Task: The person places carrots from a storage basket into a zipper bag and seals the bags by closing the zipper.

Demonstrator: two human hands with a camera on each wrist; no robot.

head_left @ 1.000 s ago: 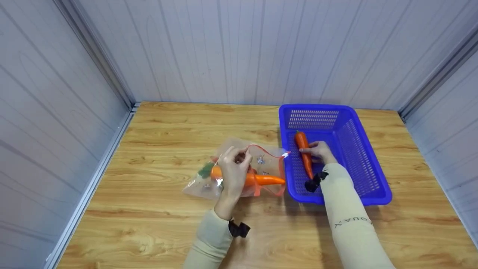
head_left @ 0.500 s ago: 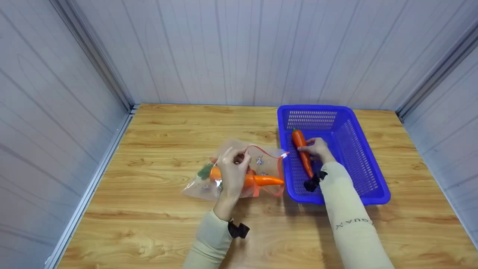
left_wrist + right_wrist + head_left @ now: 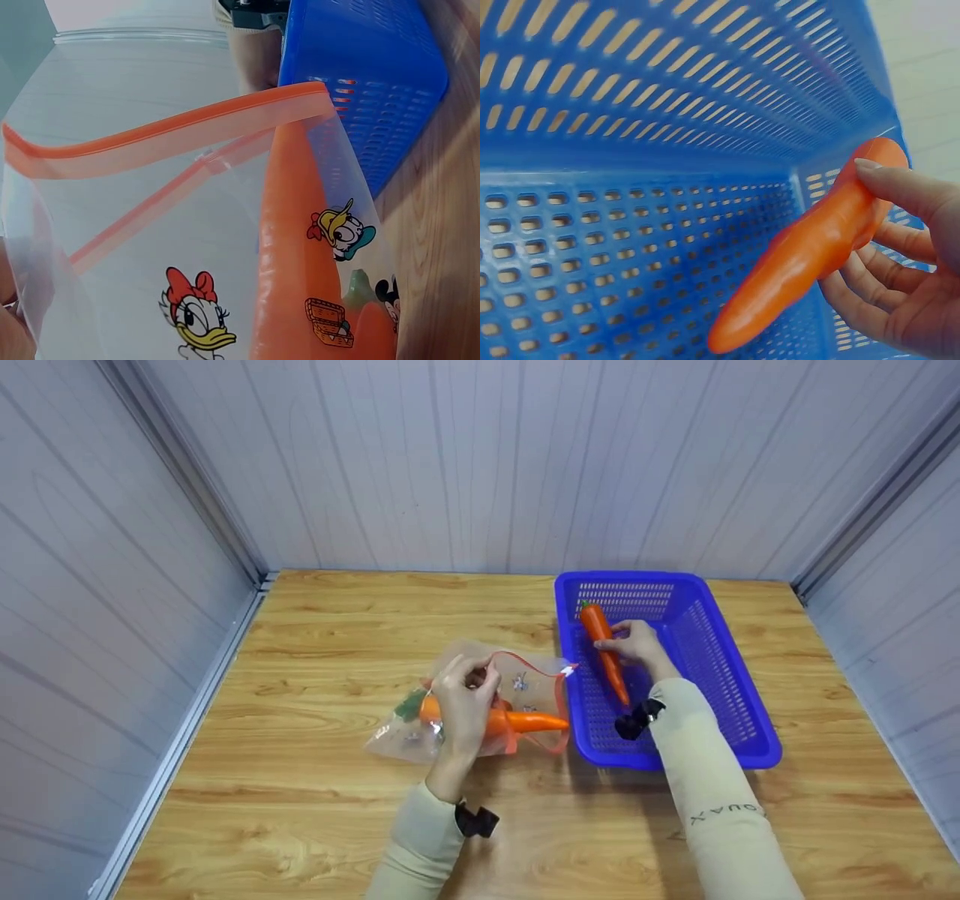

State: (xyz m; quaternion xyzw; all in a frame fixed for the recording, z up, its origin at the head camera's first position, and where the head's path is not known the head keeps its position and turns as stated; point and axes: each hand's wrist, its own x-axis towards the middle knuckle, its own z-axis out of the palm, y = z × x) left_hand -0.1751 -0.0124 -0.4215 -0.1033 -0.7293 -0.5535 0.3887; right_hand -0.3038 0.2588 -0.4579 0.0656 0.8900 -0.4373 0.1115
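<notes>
My right hand grips a carrot between thumb and fingers inside the blue basket; in the right wrist view the carrot slants with its pointed end low. My left hand pinches the upper edge of a clear zip bag, keeping its red-rimmed mouth spread toward the basket. Inside the bag lies another carrot, its tip at the mouth. The left wrist view shows cartoon prints on the bag, an orange carrot and something green within.
The basket stands right of the bag, its left rim next to the bag's mouth. Beneath both is a wooden table. A pale panel wall rises behind, with side walls at left and right.
My right hand has lifted the carrot slightly and moved it a little toward the back of the basket. My left hand and the bag have hardly moved.
</notes>
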